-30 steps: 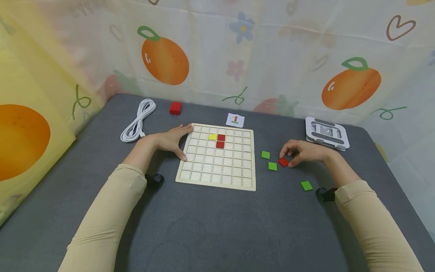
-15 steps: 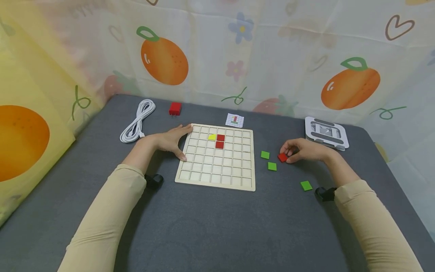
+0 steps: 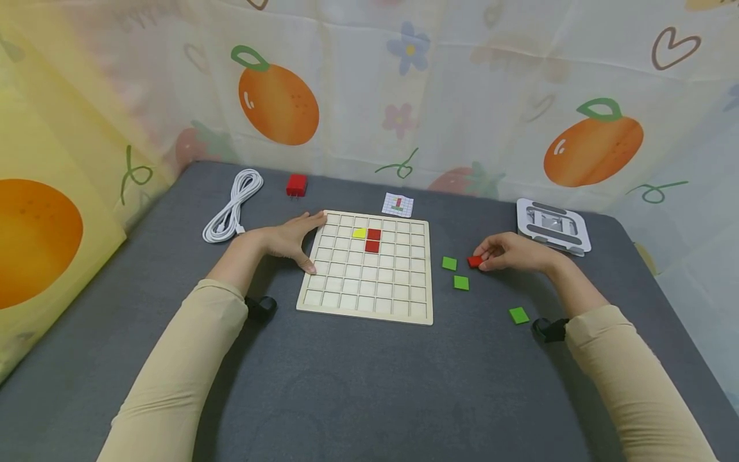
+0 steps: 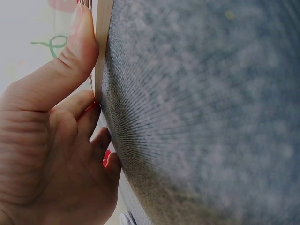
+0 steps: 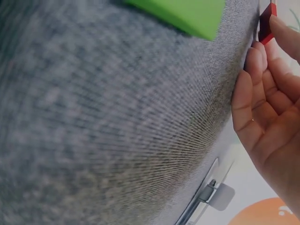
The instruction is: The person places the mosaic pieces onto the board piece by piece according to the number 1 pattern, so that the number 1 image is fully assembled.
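Right hand pinches a red tile between thumb and fingertips, grip narrow, off the right side of the board; can't tell if the tile touches the table. Left hand spread wide, thumb and fingers well apart, resting against the left edge of the wooden board. Board lies flat, gridded. On it: two other red tiles in one column, one nearer the person than the other, plus a yellow piece in the cell just left of the farther one. Between board and right hand, a green tile, near the held tile; second green tile just nearer the person; third green tile apart, close to the right wrist strap. Small printed card with a red and green pattern just past the board's far edge. Far left, coiled white cable, red plug beside it. White and grey stand beyond the right hand. Fruit-print curtain behind.
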`<state>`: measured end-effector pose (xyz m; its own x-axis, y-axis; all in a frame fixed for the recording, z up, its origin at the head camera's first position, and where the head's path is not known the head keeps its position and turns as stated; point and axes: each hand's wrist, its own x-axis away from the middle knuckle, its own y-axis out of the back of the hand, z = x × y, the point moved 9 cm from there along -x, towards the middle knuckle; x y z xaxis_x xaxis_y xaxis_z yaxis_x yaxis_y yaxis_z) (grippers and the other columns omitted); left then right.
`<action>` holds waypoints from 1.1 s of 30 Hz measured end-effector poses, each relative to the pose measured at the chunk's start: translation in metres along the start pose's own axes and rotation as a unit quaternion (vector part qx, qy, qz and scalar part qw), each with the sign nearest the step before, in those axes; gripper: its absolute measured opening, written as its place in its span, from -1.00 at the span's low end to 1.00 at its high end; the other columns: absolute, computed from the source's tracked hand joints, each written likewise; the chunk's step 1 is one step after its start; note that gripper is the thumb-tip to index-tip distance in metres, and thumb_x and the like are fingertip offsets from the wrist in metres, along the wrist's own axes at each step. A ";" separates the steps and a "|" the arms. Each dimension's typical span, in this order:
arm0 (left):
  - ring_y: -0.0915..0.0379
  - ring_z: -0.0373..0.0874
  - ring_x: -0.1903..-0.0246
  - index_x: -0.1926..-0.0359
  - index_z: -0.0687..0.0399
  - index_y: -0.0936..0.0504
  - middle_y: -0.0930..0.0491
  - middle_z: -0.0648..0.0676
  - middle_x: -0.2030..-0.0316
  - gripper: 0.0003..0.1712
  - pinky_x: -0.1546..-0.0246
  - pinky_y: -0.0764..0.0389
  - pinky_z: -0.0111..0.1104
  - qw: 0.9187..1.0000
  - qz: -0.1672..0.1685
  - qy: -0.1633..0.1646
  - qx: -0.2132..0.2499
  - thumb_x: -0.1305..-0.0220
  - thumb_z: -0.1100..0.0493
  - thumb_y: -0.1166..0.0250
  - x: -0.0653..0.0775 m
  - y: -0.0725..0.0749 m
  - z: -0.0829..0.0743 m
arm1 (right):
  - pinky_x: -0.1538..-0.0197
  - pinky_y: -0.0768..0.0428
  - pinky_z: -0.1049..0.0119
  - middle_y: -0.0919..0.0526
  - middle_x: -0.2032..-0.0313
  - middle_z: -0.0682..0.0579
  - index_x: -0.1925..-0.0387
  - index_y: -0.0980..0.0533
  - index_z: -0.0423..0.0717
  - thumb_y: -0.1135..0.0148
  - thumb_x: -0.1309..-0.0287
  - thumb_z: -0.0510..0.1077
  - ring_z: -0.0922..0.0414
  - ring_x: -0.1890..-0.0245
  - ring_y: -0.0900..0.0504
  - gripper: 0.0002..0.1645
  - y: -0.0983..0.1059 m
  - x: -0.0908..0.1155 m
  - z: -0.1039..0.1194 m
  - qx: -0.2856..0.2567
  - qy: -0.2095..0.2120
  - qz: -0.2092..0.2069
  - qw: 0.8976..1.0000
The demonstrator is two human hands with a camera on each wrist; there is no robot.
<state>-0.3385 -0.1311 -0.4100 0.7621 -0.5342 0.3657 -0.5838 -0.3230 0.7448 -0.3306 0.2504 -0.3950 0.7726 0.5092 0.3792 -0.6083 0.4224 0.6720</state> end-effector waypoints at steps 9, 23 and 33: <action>0.57 0.20 -0.59 -0.58 0.11 0.20 0.36 0.11 -0.61 0.42 -0.51 0.28 0.24 1.000 0.000 0.002 -0.003 0.07 -0.03 -0.58 0.001 0.000 -0.001 | 0.20 -0.57 0.36 -0.66 0.14 -0.12 -0.03 -0.53 -0.26 -0.30 -0.23 -0.14 0.22 0.30 -0.54 -0.61 0.005 -0.001 0.009 0.003 -0.009 -0.012 1.000; 0.58 0.19 -0.59 -0.59 0.09 0.21 0.37 0.09 -0.61 0.42 -0.52 0.28 0.23 1.000 0.000 0.004 0.004 0.07 -0.03 -0.59 0.002 0.000 -0.001 | 0.22 -0.55 0.41 -0.70 0.21 -0.09 0.02 -0.59 -0.19 -0.37 -0.17 -0.11 0.24 0.32 -0.57 -0.63 0.015 -0.011 0.028 0.031 0.017 -0.076 0.996; 0.57 0.21 -0.58 -0.58 0.11 0.21 0.37 0.11 -0.61 0.41 -0.51 0.28 0.25 1.000 0.002 0.001 0.007 0.07 -0.01 -0.59 0.003 0.001 -0.004 | 0.10 -0.58 0.36 -0.73 0.18 -0.07 0.02 -0.60 -0.15 -0.37 -0.17 -0.07 0.17 0.22 -0.65 -0.62 0.014 -0.017 0.047 0.045 0.026 -0.096 0.994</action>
<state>-0.3355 -0.1297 -0.4062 0.7608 -0.5340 0.3688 -0.5899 -0.3320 0.7361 -0.3432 0.2126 -0.3623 0.8608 0.4647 0.2074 -0.4305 0.4477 0.7837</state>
